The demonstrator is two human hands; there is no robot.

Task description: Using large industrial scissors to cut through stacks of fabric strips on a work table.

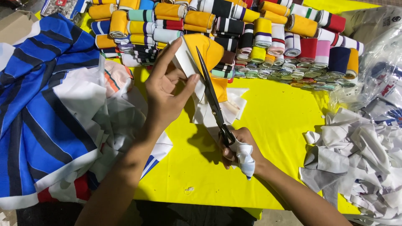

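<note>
Pinched a yellow-and-white fabric piece [205,54] upright in left hand [167,90]; gripped long dark scissors [213,100] in right hand [238,148], handles cloth-wrapped, blades running along the white edge.

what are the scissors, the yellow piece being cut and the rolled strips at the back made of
Scissors: dark metal blades by their thin, hard edges, dull finish; the handles are wrapped in white cloth. Yellow piece: soft fabric with a white backing, it folds limply in the left hand. Rolled strips: striped cloth, probably ribbed knit, though the weave is too small to confirm.
</note>
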